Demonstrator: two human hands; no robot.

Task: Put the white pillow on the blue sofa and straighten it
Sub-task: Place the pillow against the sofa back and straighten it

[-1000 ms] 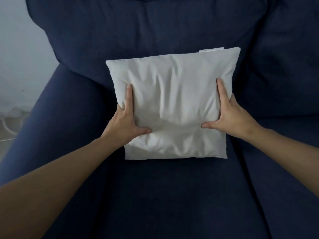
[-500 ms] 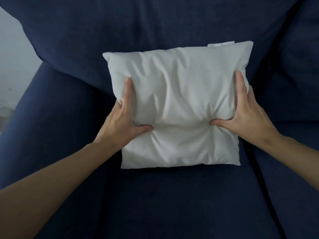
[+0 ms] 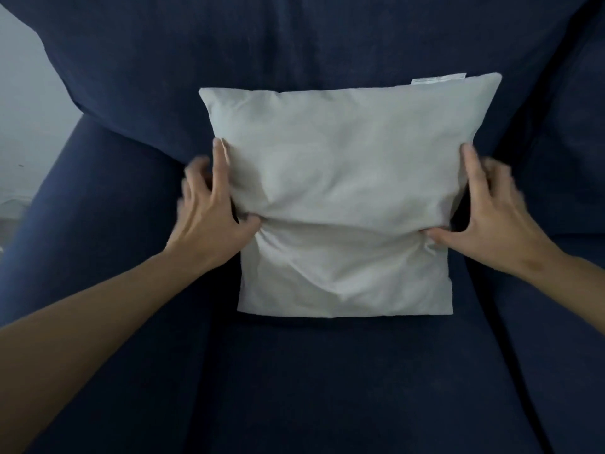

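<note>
A white square fabric pillow point(image 3: 340, 178) is propped against the backrest of a dark blue upholstered sofa point(image 3: 131, 306). Since half a second ago, both thumbs have slid outward, so straightening seems nearly finished. The left hand point(image 3: 209, 217) and right hand point(image 3: 491, 221) are spread, fingers point(image 3: 220, 168) touching the pillow's sides, thumbs creasing its middle.

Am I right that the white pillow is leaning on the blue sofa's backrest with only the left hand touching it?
Not quite. The head view shows both hands on the white pillow: the left hand at one side edge, the right hand at the other, thumbs pressing in. It does lean against the blue sofa backrest.
</note>
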